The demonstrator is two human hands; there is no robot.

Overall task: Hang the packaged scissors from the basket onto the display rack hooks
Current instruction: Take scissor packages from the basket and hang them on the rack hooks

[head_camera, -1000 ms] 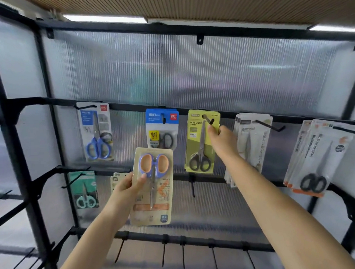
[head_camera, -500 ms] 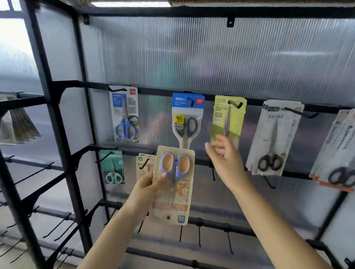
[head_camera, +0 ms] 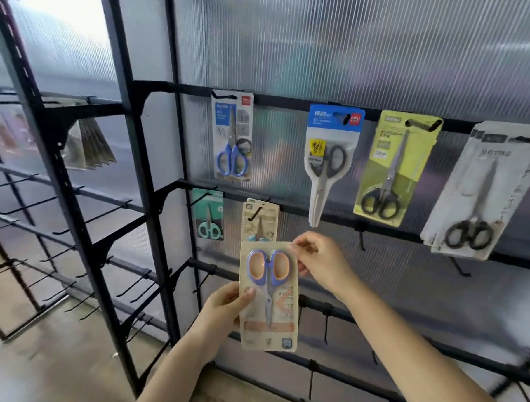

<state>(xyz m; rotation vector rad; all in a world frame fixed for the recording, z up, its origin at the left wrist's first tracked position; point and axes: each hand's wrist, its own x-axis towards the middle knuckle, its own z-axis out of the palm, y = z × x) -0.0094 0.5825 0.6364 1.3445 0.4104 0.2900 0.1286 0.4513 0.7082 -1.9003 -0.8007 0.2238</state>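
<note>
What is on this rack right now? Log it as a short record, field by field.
held item: orange-and-blue scissors pack, not on a hook
left hand: left hand grips the pack's left edge
right hand: right hand pinches its top right corner
top bar: blue scissors pack, blue-topped pack, yellow-green pack, white pack, all hung
middle bar: teal pack, beige pack directly above the held one
bottom bar: bare hooks

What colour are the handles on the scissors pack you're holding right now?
Blue-purple handles with orange inner loops, on the held scissors pack; the head view shows them clearly.
</note>
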